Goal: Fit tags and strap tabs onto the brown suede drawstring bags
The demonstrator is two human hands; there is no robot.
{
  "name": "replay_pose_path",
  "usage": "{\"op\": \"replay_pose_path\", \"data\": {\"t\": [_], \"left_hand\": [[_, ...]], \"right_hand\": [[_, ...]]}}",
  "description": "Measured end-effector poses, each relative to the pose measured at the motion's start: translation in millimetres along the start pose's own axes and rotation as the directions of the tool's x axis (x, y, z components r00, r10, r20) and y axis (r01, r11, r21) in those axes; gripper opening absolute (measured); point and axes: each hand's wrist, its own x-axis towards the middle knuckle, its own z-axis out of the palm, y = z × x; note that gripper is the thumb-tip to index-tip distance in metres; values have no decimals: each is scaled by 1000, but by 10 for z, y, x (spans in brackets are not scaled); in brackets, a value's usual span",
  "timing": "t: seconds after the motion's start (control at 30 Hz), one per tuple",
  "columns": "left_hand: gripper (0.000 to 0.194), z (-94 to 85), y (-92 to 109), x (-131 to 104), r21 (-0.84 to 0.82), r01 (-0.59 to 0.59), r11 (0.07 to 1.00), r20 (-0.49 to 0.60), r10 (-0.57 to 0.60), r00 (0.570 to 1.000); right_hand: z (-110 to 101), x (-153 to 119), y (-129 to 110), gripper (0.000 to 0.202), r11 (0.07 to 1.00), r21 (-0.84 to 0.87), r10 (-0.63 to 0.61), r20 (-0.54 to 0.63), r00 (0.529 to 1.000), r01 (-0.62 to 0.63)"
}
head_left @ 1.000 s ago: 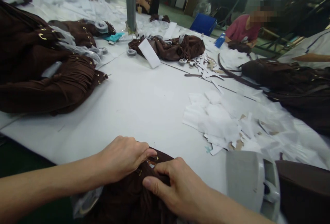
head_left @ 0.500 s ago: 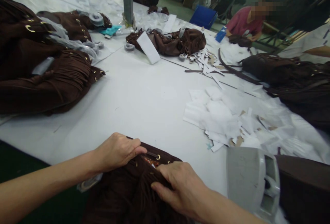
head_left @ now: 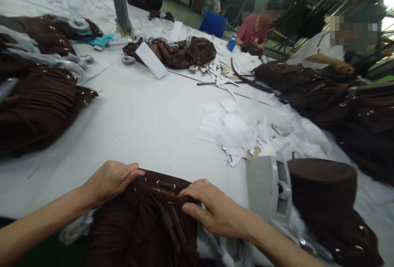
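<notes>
A dark brown bag (head_left: pixel 144 226) with gold eyelets and fringed cords lies at the table's near edge, its top opening showing a strip of orange-brown lining. My left hand (head_left: pixel 115 179) pinches the left end of the bag's rim, fingers pressed together. At the right end of the opening, my right hand (head_left: pixel 209 207) grips the rim, with the thumb on the near side and the fingers over the top. The bag's lower part runs out of view at the bottom.
More brown bags lie on the white table (head_left: pixel 147 123) at left, back and right. Paper scraps (head_left: pixel 234 131) are heaped right of centre. A grey device (head_left: pixel 267 185) stands near my right arm beside a brown bag (head_left: pixel 326 185). People sit across the table.
My left hand has moved left along the rim, and the bag's top is stretched wider. The view has swung right, bringing another person and more of the right-hand bags into sight.
</notes>
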Motion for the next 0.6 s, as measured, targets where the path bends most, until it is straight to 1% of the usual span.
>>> {"op": "replay_pose_path", "data": {"t": [0.07, 0.1, 0.17, 0.23, 0.27, 0.33, 0.37, 0.4, 0.43, 0.47, 0.5, 0.53, 0.57, 0.6], "left_hand": [[38, -16, -2, 13, -6, -15, 1000, -2, 15, 1000], [39, -57, 21, 29, -8, -18, 1000, -5, 18, 1000], [41, -209, 128, 78, -26, -20, 999, -14, 20, 1000], [38, -417, 324, 143, -89, -27, 996, -8, 27, 1000], [35, -518, 445, 179, -148, -36, 988, 17, 39, 999], [32, -662, 694, 254, -250, -21, 968, 111, 50, 992], [32, -694, 805, 292, -279, 1, 960, 163, 47, 985], [33, -699, 898, 328, -293, 13, 956, 211, 51, 976], [34, -680, 971, 361, -297, 18, 955, 246, 59, 968], [36, -646, 1024, 389, -301, 16, 953, 266, 68, 962], [38, -603, 1060, 413, -309, 12, 951, 275, 77, 958], [39, -560, 1083, 430, -320, 10, 947, 274, 82, 958], [40, -523, 1098, 441, -334, 14, 943, 265, 80, 961], [40, -494, 1110, 447, -348, 20, 937, 248, 72, 966]], "right_hand": [[64, -23, 72, 18, 1000, 17, -5, -34, 999, 5], [99, -24, 107, 17, 1000, 28, -8, -52, 999, 9], [157, -16, 163, 18, 999, 40, -11, -89, 996, 15], [188, -6, 185, 17, 999, 35, -25, -117, 993, 30], [195, -4, 180, 16, 999, 26, -36, -131, 991, 39], [202, -15, 134, 15, 999, -3, -50, -199, 979, 50], [211, -32, 97, 15, 999, -21, -42, -260, 965, 38], [226, -58, 54, 14, 999, -36, -16, -342, 939, 4], [253, -93, 9, 13, 998, -41, 24, -431, 902, -47], [293, -137, -34, 13, 994, -30, 75, -508, 858, -104], [347, -184, -69, 14, 988, -2, 130, -559, 819, -158], [413, -232, -94, 14, 979, 47, 189, -583, 790, -199], [490, -273, -107, 13, 968, 118, 250, -578, 777, -223], [571, -304, -110, 12, 950, 212, 311, -550, 775, -230]]}}
